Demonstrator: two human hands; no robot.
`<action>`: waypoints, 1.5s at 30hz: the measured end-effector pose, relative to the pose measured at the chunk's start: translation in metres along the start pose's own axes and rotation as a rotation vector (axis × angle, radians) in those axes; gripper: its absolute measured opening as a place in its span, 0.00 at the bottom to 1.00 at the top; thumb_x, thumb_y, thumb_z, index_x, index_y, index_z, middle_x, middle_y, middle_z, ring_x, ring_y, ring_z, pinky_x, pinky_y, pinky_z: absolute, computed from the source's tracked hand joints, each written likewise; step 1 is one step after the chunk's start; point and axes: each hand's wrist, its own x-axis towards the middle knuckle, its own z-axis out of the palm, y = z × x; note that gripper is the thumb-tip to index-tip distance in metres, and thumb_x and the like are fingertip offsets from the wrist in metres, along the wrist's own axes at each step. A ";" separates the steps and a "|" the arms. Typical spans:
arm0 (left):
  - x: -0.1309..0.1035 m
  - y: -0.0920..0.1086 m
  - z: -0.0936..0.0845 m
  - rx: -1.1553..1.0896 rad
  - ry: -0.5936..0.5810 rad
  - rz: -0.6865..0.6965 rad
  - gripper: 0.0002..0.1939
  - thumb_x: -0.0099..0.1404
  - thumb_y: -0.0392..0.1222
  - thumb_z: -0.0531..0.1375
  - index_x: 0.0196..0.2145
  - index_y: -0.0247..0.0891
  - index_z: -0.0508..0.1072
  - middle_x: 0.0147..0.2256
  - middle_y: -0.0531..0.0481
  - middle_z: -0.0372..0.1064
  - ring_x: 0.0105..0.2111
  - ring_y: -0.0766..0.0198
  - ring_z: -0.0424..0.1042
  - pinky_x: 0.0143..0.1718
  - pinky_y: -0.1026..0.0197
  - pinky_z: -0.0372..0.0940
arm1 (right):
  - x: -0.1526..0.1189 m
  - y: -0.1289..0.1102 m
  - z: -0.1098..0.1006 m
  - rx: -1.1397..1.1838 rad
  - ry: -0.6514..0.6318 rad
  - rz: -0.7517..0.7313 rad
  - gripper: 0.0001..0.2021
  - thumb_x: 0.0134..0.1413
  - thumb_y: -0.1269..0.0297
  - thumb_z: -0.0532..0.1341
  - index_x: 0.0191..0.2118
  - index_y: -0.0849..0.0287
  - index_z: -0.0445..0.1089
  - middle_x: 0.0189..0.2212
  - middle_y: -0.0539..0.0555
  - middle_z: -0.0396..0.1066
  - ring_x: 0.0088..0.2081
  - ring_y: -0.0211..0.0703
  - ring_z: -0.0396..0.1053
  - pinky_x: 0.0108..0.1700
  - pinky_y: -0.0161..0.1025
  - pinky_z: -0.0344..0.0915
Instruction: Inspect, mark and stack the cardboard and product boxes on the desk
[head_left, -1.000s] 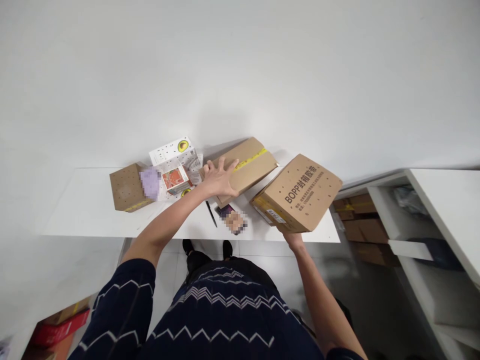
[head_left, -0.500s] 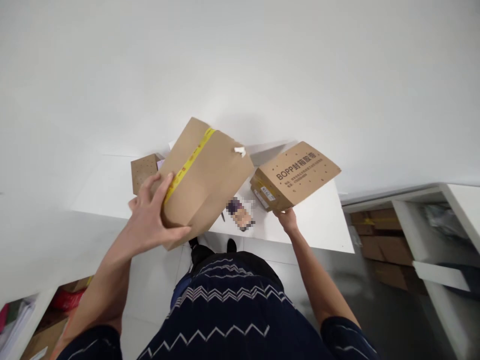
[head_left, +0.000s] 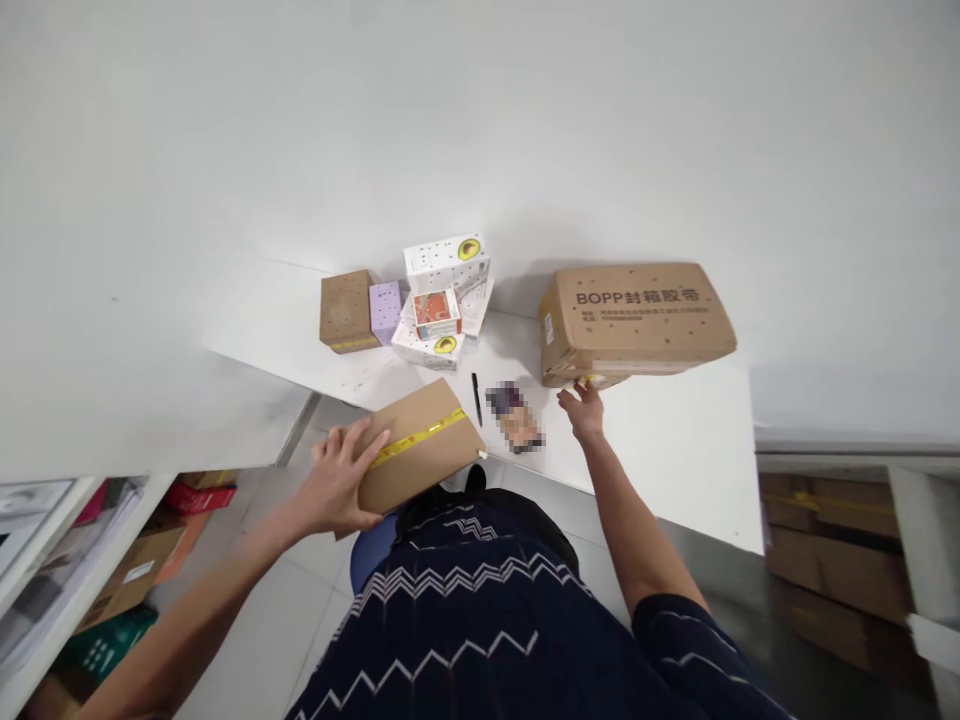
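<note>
My left hand (head_left: 346, 478) grips the left side of a brown cardboard box (head_left: 424, 440) with a yellow tape band across it. This box is tilted at the table's front edge, close to my body. My right hand (head_left: 583, 410) is at the lower front edge of a larger cardboard box (head_left: 637, 315) with black "BOPP" lettering. Its thumb and fingers are apart, and the fingertips meet the box's underside. The larger box stands on the right part of the white table (head_left: 675, 440).
Towards the back left are a small brown box (head_left: 347, 310), a purple box (head_left: 385, 310), white avocado-printed boxes (head_left: 446, 262) and an orange-and-white box (head_left: 437, 312). A black pen (head_left: 477, 398) lies beside a pixelated item (head_left: 516, 415). Shelves with boxes (head_left: 840, 560) flank the table.
The taped box has come down and towards my body in my left hand. The BOPP box has turned from a tilt to nearly level. My right hand's fingers have loosened at its edge.
</note>
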 end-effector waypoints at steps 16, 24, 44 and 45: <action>0.105 -0.053 0.048 0.003 0.117 0.236 0.59 0.49 0.56 0.69 0.71 0.40 0.47 0.71 0.32 0.37 0.69 0.27 0.35 0.64 0.29 0.35 | -0.145 -0.043 0.076 -0.042 -0.621 -0.149 0.29 0.56 0.42 0.58 0.57 0.57 0.68 0.51 0.60 0.73 0.43 0.49 0.73 0.43 0.44 0.72; 0.099 -0.035 0.094 -0.752 0.481 -0.495 0.59 0.55 0.62 0.65 0.72 0.38 0.39 0.70 0.33 0.41 0.69 0.41 0.46 0.65 0.40 0.50 | -0.150 -0.046 0.081 -0.071 -0.527 -0.188 0.33 0.58 0.41 0.56 0.59 0.64 0.65 0.49 0.65 0.73 0.41 0.50 0.73 0.38 0.43 0.72; 0.105 -0.034 0.095 -0.819 0.591 -0.515 0.46 0.64 0.57 0.59 0.70 0.32 0.47 0.68 0.33 0.51 0.67 0.46 0.54 0.65 0.46 0.54 | -0.143 -0.034 0.077 0.020 -0.550 -0.068 0.33 0.59 0.38 0.50 0.56 0.59 0.68 0.51 0.62 0.72 0.44 0.50 0.73 0.38 0.42 0.73; 0.104 -0.032 0.093 -0.776 0.612 -0.517 0.45 0.65 0.58 0.58 0.70 0.33 0.48 0.67 0.32 0.52 0.67 0.45 0.54 0.65 0.45 0.55 | -0.141 -0.029 0.075 0.048 -0.543 -0.013 0.31 0.59 0.38 0.48 0.53 0.59 0.69 0.51 0.62 0.72 0.42 0.49 0.74 0.36 0.41 0.73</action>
